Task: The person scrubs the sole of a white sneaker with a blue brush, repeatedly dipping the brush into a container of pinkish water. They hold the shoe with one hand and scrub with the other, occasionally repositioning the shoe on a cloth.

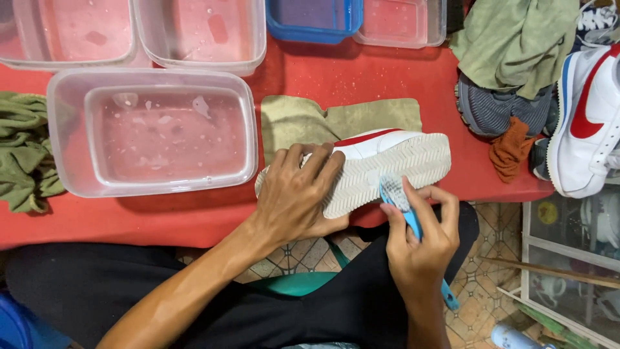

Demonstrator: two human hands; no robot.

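The left hand (294, 194) lies with spread fingers over the white sneaker (381, 161), pressing it from above and holding it at the toe part. This sneaker lies on its side at the front edge of the red tabletop (361, 77), with its white ribbed sole turned to the person and a red stripe visible on its upper. Under it there is one olive cloth (303, 116), spread flat. The right hand (423, 242) is closed around the blue handle of one brush (403, 207); the bristles of the brush touch the sole near its middle.

On the tabletop I count four clear plastic tubs and one blue tub (313, 19). The nearest clear tub (155, 129) stands just left of the sneaker and has shallow water with small white flecks. Two more clear tubs (194, 32) stand behind it, and a fourth one (400, 22) is just beside the blue tub at the back.

At the left edge lies one crumpled green rag (22, 152). At the right end there is a pile: one green towel (516, 45) on top, one grey striped shoe (494, 110) under it, one orange rag (510, 148), and one second white sneaker (591, 123) with a red curved mark and a blue stripe. No package or paper label can be made out clearly.
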